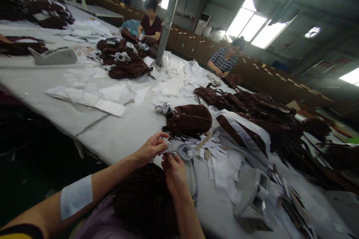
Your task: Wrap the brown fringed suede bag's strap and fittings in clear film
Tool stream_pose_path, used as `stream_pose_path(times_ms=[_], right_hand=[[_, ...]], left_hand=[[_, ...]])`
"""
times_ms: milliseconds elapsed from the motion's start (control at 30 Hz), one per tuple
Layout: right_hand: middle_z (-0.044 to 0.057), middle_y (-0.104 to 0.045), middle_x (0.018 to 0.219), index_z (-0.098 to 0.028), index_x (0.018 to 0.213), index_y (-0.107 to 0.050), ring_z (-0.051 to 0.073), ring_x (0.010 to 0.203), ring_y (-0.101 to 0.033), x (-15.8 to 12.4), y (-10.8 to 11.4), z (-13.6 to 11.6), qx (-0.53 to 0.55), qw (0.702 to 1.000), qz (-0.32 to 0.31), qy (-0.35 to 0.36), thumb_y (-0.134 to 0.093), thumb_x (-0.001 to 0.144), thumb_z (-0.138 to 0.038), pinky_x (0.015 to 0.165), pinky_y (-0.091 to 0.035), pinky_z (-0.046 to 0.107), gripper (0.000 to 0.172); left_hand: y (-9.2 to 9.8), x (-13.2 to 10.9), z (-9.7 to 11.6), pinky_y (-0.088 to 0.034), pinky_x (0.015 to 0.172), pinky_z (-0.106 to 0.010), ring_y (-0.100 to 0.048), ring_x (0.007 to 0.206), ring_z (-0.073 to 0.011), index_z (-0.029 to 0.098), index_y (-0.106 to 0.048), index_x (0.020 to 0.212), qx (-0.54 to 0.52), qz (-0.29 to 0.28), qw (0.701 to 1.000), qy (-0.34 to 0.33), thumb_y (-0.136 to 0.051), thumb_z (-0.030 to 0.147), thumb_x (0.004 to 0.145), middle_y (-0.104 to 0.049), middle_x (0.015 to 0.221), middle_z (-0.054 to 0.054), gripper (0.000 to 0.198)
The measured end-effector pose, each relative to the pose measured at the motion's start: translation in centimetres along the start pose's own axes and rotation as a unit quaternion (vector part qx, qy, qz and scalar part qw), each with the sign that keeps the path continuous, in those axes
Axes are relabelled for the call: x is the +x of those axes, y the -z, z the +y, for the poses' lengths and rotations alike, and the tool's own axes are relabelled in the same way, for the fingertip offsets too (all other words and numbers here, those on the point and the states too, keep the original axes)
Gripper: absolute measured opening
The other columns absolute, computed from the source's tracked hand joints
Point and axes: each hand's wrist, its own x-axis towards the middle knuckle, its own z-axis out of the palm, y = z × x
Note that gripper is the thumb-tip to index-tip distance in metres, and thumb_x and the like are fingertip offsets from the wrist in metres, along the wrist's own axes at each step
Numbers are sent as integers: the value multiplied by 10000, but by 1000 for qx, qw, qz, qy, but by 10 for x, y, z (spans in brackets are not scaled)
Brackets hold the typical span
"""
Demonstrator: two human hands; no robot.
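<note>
Over the near table edge, my left hand (153, 147) pinches a thin, whitish translucent wrap (169, 148), its thumb and fingers pressed together. My right hand (174, 170) closes on the lower side of the same wrap, close to the left fingertips. Just right of the hands, a grey wrapped ring (184, 152) with a strap trailing down rests on the table. A dark brown fringed bag (189, 118) lies beyond them, with grey-wrapped parts at its left end. Dark brown fringed material (146, 203) sits below my hands, against the body.
A grey tape dispenser (251, 198) stands at right, near paper strips (214, 147). Another dispenser (57, 56) is at far left. Brown bags (252, 104) pile up at right. A metal post (169, 16) rises from the table (131, 130). Two people sit across it.
</note>
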Motion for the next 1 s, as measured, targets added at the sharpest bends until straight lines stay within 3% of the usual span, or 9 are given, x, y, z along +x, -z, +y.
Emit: stream_pose_path(times_ms=[133,233,400,500,600,700,900,1000], right_hand=[[13,-658,704,-171,732,-656,123,606,-585,-1,1,-1,-14,1000,3,12,-814,543,-234,519,-500,236,254],[-4,-663,717,-190,786,-650,111,600,-591,-2,3,-2,16,1000,10,-2,-785,541,-153,537,-513,228,283],[-22,-654,680,-176,756,-635,73,564,-576,-7,5,-5,57,998,8,-36,-738,535,-58,545,-507,178,271],[-24,-652,693,-172,771,-632,67,564,-579,-11,4,-10,69,997,2,-30,-744,553,-75,544,-511,168,264],[-38,-651,692,-194,872,-628,68,558,-586,-16,0,-13,82,996,-7,-24,-746,568,-78,530,-508,164,346],[-51,-647,691,-207,901,-617,64,563,-595,-18,-3,-11,108,993,-11,-35,-749,573,-72,529,-504,154,378],[-40,-632,640,-163,805,-631,46,516,-576,-19,-2,9,129,987,7,-99,-754,642,-152,484,-477,121,204],[-46,-618,601,-152,805,-635,16,427,-503,-16,0,16,128,987,12,-97,-765,642,-155,420,-427,95,209]], left_hand=[[0,-5,7,-306,522,-186,-407,553,-61,161,-465,1138,-40,-38,997,54,-718,322,719,-448,662,62,515],[0,-5,14,-334,554,-184,-446,596,-66,171,-449,1166,-15,-74,994,73,-702,261,722,-486,719,42,518],[0,0,26,-388,567,-206,-494,593,-83,202,-405,1202,170,-90,979,64,-658,297,749,-492,762,44,528],[0,3,31,-343,490,-193,-457,525,-71,168,-519,1126,305,-129,941,67,-608,365,787,-510,756,28,403],[-2,0,33,-333,488,-190,-431,535,-72,134,-605,1047,320,-175,930,46,-542,406,831,-564,766,-3,353],[-4,-7,28,-352,499,-189,-449,576,-89,130,-617,1030,297,-146,943,26,-521,436,840,-592,808,-19,373],[-10,-20,11,-400,626,-220,-486,660,-124,125,-608,825,320,-48,946,-33,-500,398,870,-556,707,1,297],[-9,-23,5,-412,670,-231,-502,699,-135,134,-592,896,291,-51,955,-37,-516,390,866,-560,752,1,269]])
